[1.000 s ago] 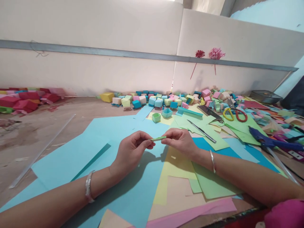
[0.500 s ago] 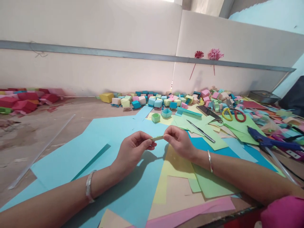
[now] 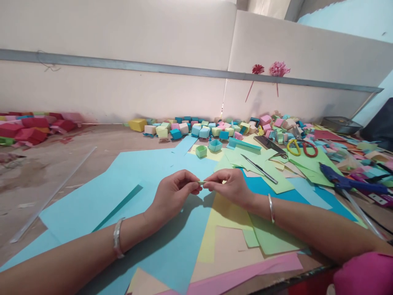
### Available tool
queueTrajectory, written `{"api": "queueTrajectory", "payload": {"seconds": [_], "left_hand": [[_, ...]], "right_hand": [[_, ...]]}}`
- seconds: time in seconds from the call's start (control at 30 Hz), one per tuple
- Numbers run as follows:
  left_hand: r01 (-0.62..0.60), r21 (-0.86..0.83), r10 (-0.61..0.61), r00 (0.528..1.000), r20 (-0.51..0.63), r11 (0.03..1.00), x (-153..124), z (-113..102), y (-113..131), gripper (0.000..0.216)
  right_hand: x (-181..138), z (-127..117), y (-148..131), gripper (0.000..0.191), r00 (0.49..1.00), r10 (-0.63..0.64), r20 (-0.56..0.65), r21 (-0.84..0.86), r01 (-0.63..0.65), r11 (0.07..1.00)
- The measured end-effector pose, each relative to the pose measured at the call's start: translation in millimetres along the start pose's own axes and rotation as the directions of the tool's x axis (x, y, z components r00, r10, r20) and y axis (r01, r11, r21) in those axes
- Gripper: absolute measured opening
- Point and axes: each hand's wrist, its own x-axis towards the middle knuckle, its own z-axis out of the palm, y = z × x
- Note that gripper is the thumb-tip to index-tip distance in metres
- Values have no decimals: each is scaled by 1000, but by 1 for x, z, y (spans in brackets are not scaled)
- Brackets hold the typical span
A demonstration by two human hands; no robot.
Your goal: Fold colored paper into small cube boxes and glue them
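Between my two hands is a small light green strip of paper (image 3: 201, 182), seen nearly edge-on and mostly covered by fingers. My left hand (image 3: 175, 192) pinches its left end between thumb and fingers. At the other end, the thumb and fingertips of my right hand (image 3: 229, 186) grip it. Both hands are just above a large light blue paper sheet (image 3: 144, 168). Just beyond them stand two little open paper boxes, a green box (image 3: 201, 151) and a light blue box (image 3: 215, 145).
Coloured paper boxes (image 3: 204, 132) line the wall. To the right lie a pen (image 3: 259, 169), a phone (image 3: 270, 146), scissors (image 3: 302, 148) and a blue glue gun (image 3: 350, 180). A clear ruler-like strip (image 3: 55, 194) lies at left; a pink paper strip (image 3: 245, 278) lies near the front edge.
My right hand has moved slightly left and down, so the fingertips of both hands are closer together. Less of the green strip shows now, and it is turned more edge-on.
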Motion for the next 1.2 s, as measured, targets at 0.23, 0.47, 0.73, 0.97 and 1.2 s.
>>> {"api": "queueTrajectory", "payload": {"seconds": [0.23, 0.47, 0.73, 0.97, 1.2], "left_hand": [[-115, 182, 105, 992, 64, 977, -3, -2, -2, 5], [-273, 446, 266, 961, 80, 852, -1, -4, -3, 8], [-142, 397, 188, 979, -78, 907, 5, -7, -5, 8], [-8, 275, 61, 981, -183, 961, 6, -7, -9, 12], [-159, 396, 241, 956, -166, 904, 4, -8, -9, 8]], "right_hand": [[0, -2, 4, 15, 996, 83, -22, 2, -83, 997], [-1, -2, 5, 10, 996, -81, 34, -72, 83, 994], [3, -5, 7, 8, 999, 25, -26, -55, -26, 998], [5, -6, 8, 8, 996, 80, -24, -23, -81, 996], [4, -5, 11, 18, 997, -44, 58, -5, 44, 999]]}}
